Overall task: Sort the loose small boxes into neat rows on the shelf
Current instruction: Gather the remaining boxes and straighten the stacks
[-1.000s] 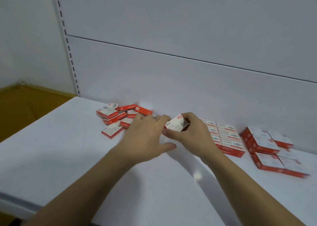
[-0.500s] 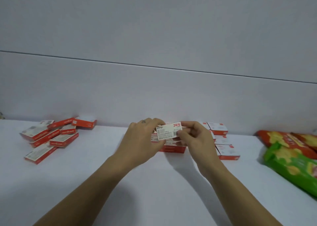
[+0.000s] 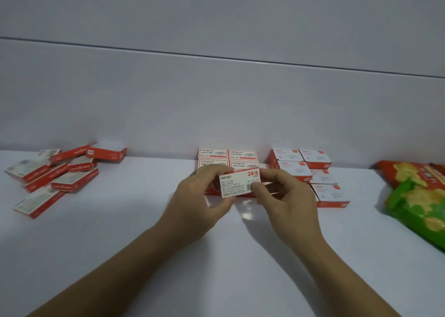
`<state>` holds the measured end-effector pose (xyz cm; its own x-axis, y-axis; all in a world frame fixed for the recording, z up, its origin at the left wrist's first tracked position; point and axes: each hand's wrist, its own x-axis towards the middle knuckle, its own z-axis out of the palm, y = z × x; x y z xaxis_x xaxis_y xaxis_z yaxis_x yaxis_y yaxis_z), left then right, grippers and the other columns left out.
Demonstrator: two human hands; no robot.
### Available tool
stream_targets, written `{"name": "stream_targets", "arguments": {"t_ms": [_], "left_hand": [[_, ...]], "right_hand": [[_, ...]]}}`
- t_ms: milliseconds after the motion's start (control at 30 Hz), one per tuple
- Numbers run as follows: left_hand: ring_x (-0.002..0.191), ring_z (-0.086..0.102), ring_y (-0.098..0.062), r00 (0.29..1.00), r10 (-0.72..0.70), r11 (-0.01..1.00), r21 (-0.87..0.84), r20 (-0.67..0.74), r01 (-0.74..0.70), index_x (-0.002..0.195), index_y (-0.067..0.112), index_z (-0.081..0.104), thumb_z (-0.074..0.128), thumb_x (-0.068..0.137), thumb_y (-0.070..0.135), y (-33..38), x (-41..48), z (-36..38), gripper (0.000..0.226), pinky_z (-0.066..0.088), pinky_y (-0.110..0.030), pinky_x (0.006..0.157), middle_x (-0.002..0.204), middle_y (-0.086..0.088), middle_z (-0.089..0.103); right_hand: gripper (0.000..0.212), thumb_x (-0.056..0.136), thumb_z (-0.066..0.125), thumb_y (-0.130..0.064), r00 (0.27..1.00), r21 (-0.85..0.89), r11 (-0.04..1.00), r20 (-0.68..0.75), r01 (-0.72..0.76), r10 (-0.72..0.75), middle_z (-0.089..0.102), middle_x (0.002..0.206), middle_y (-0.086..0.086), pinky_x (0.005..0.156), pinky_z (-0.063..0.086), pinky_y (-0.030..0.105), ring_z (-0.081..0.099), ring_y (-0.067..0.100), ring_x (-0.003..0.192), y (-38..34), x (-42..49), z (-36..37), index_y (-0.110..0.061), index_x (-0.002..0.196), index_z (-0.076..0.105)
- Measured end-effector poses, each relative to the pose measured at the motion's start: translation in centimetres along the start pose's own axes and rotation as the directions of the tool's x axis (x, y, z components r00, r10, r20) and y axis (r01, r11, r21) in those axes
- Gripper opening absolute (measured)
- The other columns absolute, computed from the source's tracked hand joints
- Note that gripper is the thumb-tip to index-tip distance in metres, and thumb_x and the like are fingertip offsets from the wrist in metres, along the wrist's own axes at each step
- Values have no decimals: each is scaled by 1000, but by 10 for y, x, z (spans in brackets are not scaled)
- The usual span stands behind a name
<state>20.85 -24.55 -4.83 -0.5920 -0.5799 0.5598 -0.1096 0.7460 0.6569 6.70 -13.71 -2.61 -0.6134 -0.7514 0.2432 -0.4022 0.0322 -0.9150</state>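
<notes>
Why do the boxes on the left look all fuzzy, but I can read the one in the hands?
In the head view, the held box sits mid-frame and sharp, "24/6" readable; the loose pile lies near the wide lens's edge, soft and smeared; a small glare spot shines on the shelf below the hands.

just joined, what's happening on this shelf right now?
A person is tidying small red and white boxes on a white shelf. Both hands, the left hand and right hand, hold one box just in front of the neat block of matching boxes by the back wall. A loose pile waits unsorted on the left. Another tidy group of boxes sits to the right, and snack bags lie at the far right.
</notes>
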Motion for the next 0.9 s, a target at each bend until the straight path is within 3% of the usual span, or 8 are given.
{"name": "stream_targets", "arguments": {"t_ms": [133,300,467,567,633,767,900], "left_hand": [[101,59,6,1000,-19,999,-41,4,19,114,19,61,77,75,18,0,1,1,42,46,-7,82,113,22,60],[96,64,-1,998,-56,992,-109,-6,55,112,24,63,81,73,15,1,2,-1,44,52,-14,79,111,17,66],[100,63,-1,999,-30,991,-128,-42,24,111,19,61,78,72,24,17,-4,2,42,49,-9,82,112,15,66],[107,59,-2,998,44,999,-9,-47,-44,115,17,60,77,73,26,17,-6,6,47,47,-8,86,115,11,64],[110,58,-7,991,120,987,114,-52,-113,119,19,56,75,74,34,13,-7,6,51,50,-16,90,119,4,65],[104,58,-14,989,143,975,179,-41,-134,116,22,59,68,77,40,9,-2,4,44,55,-39,81,114,1,63],[108,57,-13,997,63,985,158,36,-68,117,23,60,65,78,48,1,0,-1,47,52,-42,86,117,6,61]], "right_hand": [[22,86,70,-15,1000,-51,999,-19,9,-10,73,91,-17,64,52,12,69,4,77,2,1,-1,-25,106,71],[28,84,72,-17,999,-61,998,-34,5,-7,70,86,-15,65,56,21,66,5,75,1,1,0,-29,108,65],[33,80,73,-32,999,-15,1000,32,3,-2,68,101,-19,71,55,17,65,1,89,-5,-7,3,-35,111,63],[51,69,79,-43,995,-105,994,99,23,-13,58,107,-25,75,52,13,58,-7,98,-9,-13,8,-45,114,54],[52,67,80,-45,993,-120,993,120,-7,21,57,109,-26,78,52,16,57,-6,101,-7,-14,11,-49,110,51],[49,71,81,-34,976,22,991,176,-135,130,65,105,-19,78,55,19,61,-3,97,-9,-11,8,-43,112,54],[30,85,70,-19,918,308,922,382,-234,105,73,105,-1,77,58,30,69,19,97,-15,-7,1,-18,115,65]]}}
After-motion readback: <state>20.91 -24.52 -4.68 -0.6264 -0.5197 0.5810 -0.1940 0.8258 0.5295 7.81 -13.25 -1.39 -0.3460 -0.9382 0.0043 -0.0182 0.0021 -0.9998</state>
